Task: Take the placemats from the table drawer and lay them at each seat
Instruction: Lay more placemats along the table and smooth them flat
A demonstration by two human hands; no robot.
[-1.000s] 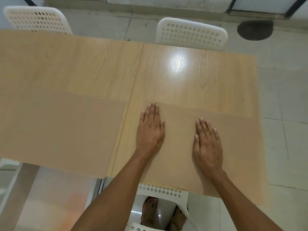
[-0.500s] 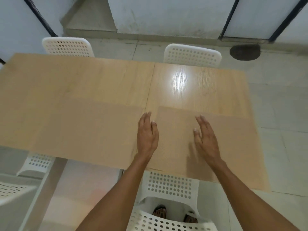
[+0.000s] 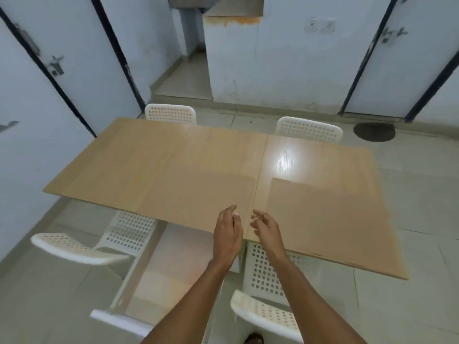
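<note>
Two tan placemats lie flat along the near side of the light wooden table (image 3: 188, 150). The right placemat (image 3: 330, 219) covers the near right corner, and the left placemat (image 3: 198, 197) lies beside it across the table's centre seam. My left hand (image 3: 227, 234) and my right hand (image 3: 267, 229) hover close together above the near table edge at the seam, between the two mats. Both hands are lifted off the mats, fingers loosely spread, holding nothing. An open drawer (image 3: 159, 281) juts out below the table edge on the near left.
White perforated chairs stand at the far left (image 3: 171, 114), far right (image 3: 309, 130), near left (image 3: 82, 247) and near right (image 3: 267, 301). Pale doors and walls surround the tiled floor. A dark round mat (image 3: 373, 131) lies on the floor at the far right.
Both hands lifted off the right placemat and drew back and left to the table edge at the seam. The view rose and pulled back, showing the room and chairs.
</note>
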